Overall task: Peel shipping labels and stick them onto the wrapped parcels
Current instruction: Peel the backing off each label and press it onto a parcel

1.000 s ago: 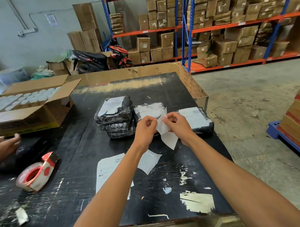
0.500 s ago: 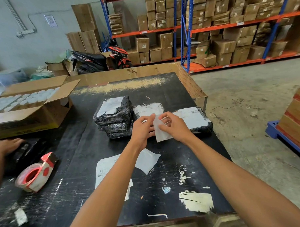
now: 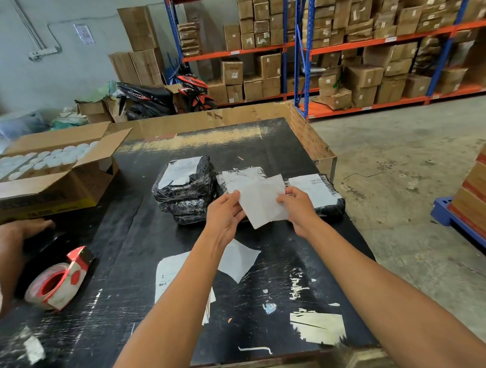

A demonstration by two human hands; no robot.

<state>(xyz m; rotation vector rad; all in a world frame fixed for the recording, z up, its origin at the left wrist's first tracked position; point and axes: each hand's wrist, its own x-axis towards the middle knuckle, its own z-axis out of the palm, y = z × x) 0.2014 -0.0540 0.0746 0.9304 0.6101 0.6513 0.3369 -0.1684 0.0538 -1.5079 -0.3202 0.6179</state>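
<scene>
At the far left, a second person's hand (image 3: 20, 230) rests flat on the scuffed black worktop (image 3: 262, 144), just behind a red-and-white tape dispenser (image 3: 59, 278). Neither has shifted appreciably over the last second. Further right, a stack of black film-wrapped parcels (image 3: 185, 190), its top one labelled, stands unchanged. Loose printed label sheets (image 3: 170, 274) and a discarded white backing piece (image 3: 239, 262) lie nearer the front edge.

The change is at the centre. One second ago the white rectangular shipping label (image 3: 260, 201) was being separated, folded, between both hands. It is now held spread flat and raised. The left hand (image 3: 223, 214) pinches its left edge; the right hand (image 3: 295, 206) pinches its right edge. The label is held over the middle wrapped parcel (image 3: 241, 174), apparently not yet touching it. A flat labelled parcel (image 3: 316, 191) lies behind the right hand.

Peeling appears complete. Application onto a parcel is judged to be the step in hand.
</scene>
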